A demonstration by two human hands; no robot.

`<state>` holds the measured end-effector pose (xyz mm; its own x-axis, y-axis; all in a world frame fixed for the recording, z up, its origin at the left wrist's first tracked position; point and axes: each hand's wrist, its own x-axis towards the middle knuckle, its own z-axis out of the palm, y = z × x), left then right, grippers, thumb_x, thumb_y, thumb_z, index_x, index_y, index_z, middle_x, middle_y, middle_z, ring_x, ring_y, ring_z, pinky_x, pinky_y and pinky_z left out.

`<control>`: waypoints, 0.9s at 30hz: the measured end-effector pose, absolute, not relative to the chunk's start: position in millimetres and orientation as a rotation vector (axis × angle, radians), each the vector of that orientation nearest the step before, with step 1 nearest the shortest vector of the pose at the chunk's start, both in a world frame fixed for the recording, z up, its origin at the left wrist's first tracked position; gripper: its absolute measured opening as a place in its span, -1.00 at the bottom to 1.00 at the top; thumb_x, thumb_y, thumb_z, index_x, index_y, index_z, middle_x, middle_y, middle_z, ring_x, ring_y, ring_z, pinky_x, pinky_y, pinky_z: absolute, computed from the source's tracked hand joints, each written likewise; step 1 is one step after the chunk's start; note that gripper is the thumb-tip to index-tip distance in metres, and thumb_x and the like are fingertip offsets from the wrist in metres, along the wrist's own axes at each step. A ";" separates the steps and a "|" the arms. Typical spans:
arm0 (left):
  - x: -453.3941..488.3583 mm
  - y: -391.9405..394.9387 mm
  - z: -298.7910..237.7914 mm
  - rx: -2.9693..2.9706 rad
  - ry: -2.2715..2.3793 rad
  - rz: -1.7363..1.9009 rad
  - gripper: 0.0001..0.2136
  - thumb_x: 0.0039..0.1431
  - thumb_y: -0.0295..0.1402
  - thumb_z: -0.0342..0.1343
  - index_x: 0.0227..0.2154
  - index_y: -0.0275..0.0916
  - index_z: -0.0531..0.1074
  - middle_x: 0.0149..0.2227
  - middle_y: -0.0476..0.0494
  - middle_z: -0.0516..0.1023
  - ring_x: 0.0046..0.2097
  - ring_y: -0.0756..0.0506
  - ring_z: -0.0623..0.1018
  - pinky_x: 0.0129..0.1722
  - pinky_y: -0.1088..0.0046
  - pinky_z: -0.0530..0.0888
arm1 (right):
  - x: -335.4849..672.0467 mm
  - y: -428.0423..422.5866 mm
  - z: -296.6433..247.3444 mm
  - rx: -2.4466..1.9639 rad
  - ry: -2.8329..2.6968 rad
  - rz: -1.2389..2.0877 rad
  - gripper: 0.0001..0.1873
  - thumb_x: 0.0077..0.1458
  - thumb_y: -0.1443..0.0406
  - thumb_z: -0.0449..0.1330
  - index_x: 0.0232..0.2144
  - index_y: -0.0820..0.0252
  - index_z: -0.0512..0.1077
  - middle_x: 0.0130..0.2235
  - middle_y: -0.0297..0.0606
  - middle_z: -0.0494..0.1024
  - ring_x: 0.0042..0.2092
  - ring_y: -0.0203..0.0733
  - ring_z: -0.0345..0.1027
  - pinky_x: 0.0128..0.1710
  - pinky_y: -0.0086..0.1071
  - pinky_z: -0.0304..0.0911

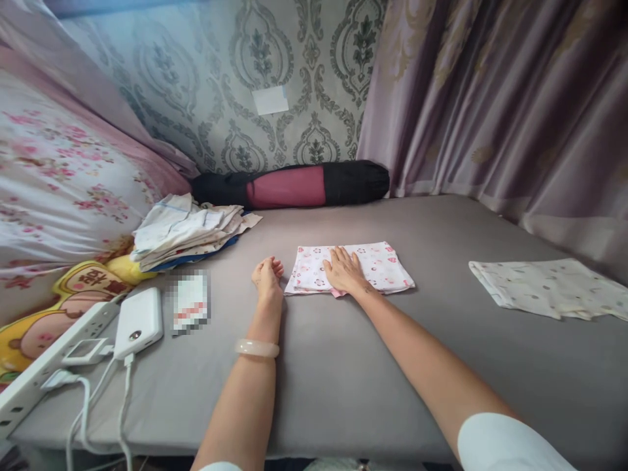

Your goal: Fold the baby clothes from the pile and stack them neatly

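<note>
Cloth (385, 267) under flat right hand (346, 271), left hand (267, 278) loosely curled, grip unclear, bag (289, 186) behind, contents hidden

the person is reaching out with two bare hands, one left hand (267, 278) and one right hand (345, 269), and is wearing one bracelet (257, 348) behind the left. one pink-printed cloth (385, 268) is lying under the right hand; one pale cloth (549, 281) is lying well to its right. one stack of cloths (189, 229) is sitting beyond and left of the left hand, its pieces overlapping too closely for counting. also left of that hand, one power bank (139, 317), one power strip (17, 399) and one blurred flat item (191, 301) are resting. one long bag (284, 186) is lying beyond both hands.
</note>
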<state>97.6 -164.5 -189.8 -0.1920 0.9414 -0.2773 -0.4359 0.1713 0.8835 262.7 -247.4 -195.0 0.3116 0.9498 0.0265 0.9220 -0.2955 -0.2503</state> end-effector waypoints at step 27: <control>104.4 -161.6 -188.7 0.520 1.147 1.450 -0.94 0.01 -0.42 0.05 -0.42 -0.28 0.38 -0.56 0.07 0.37 -0.55 0.08 0.39 -0.52 0.58 0.30 | 213.3 -209.6 -183.7 -2.330 -1.733 0.138 -0.38 0.31 0.20 -0.23 0.29 0.42 0.13 0.37 0.00 0.03 0.39 0.00 -0.21 0.33 0.03 -0.35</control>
<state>104.4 -161.6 -188.7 -0.2439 0.9264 -0.2868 -0.4926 0.1364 0.8595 213.3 -209.6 -183.7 0.2945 0.9535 0.0634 0.9314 -0.2716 -0.2424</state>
